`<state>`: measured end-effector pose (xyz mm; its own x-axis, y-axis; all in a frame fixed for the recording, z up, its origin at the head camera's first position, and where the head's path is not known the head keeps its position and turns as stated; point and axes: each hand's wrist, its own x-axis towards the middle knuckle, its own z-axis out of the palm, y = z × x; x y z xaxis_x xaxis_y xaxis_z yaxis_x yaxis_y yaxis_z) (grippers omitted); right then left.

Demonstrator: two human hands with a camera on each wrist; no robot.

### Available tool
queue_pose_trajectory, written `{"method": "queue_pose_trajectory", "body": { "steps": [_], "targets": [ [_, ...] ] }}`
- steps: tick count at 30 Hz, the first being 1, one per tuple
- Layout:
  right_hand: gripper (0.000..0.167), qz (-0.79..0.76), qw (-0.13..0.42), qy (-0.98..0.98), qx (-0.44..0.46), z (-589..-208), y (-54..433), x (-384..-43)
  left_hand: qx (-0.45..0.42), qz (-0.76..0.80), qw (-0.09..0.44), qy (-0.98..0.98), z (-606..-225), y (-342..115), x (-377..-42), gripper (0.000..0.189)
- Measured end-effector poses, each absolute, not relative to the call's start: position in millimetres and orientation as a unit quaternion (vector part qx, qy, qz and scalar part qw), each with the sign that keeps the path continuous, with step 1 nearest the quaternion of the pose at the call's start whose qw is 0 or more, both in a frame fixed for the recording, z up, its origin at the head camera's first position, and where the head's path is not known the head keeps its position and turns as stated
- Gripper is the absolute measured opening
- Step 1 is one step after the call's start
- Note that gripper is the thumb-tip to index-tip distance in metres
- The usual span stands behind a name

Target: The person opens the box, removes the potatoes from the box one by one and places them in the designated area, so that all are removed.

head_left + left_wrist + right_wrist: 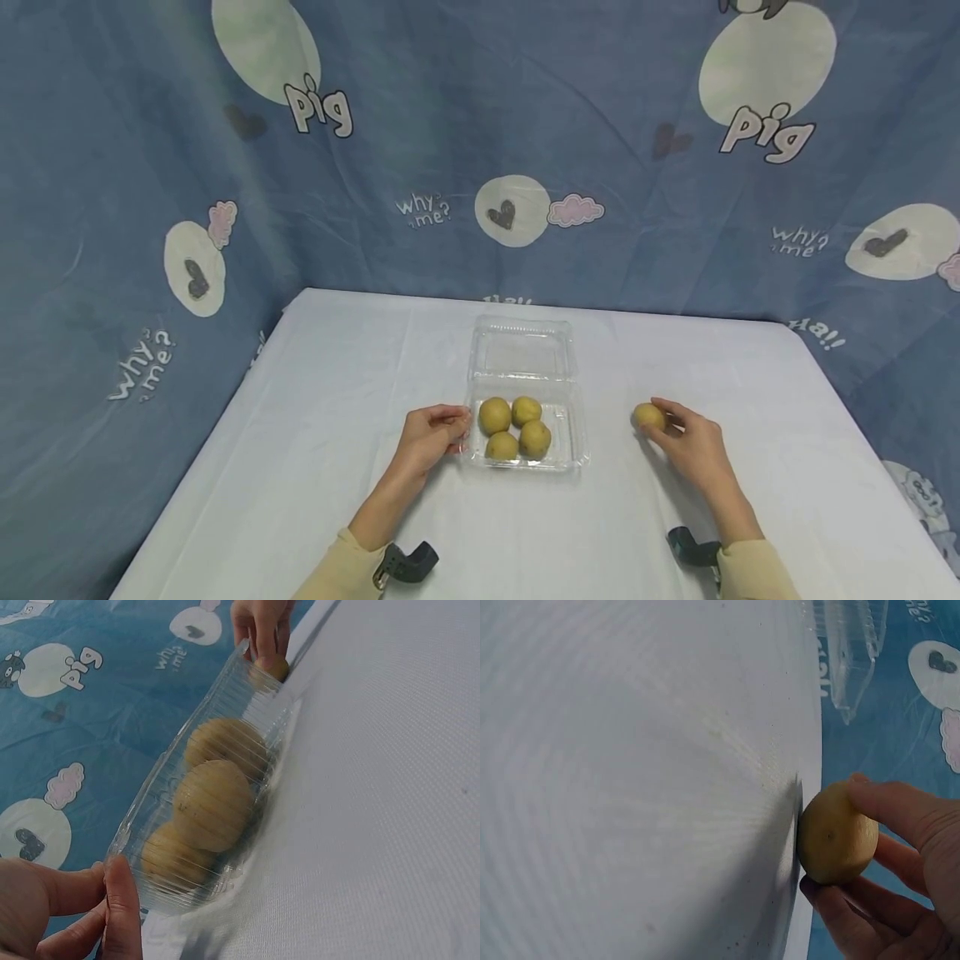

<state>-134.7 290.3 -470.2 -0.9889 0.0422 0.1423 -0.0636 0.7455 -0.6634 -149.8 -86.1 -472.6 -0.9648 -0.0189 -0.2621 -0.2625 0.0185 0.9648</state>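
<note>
A clear plastic clamshell box sits on the white table with its lid folded back away from me. Several small, round yellow potatoes lie inside its base. At the box's left side, my left hand pinches the rim between thumb and fingers; the left wrist view shows this grip close up. To the right of the box, my right hand holds one more potato between thumb and fingertips, at the table surface. Whether that potato touches the cloth cannot be told.
A white cloth covers the table. Behind and to the sides hangs a blue printed curtain. Dark wrist-worn cameras sit on both forearms, the left device and the right device near the front.
</note>
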Motion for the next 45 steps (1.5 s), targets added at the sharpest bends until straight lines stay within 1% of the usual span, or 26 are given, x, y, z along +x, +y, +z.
{"method": "queue_pose_trajectory", "body": {
  "steps": [8,17,23,32,35,40,45],
  "targets": [
    [0.047,0.353,0.068,-0.933,-0.001,-470,289,-132,-0.097,0.691,0.089,0.711,-474,-87,-150,0.023],
    [0.05,0.359,0.076,-0.93,-0.002,-469,293,-129,-0.095,0.694,0.087,0.708,-472,-86,-150,0.023],
    [0.054,0.359,0.068,-0.931,-0.015,-468,298,-124,-0.095,0.692,0.086,0.711,-472,-86,-150,0.024],
    [0.055,0.352,0.072,-0.933,-0.032,-467,300,-118,-0.098,0.691,0.082,0.711,-473,-86,-149,0.022],
    [0.052,0.344,0.08,-0.935,-0.041,-466,300,-115,-0.098,0.692,0.083,0.71,-474,-86,-149,0.022],
    [0.039,0.332,0.088,-0.937,-0.061,-464,302,-111,-0.096,0.692,0.084,0.71,-474,-86,-149,0.023],
    [0.032,0.333,0.06,-0.937,-0.085,-460,301,-108,-0.1,0.693,0.085,0.709,-473,-86,-149,0.022]
  ]
}}
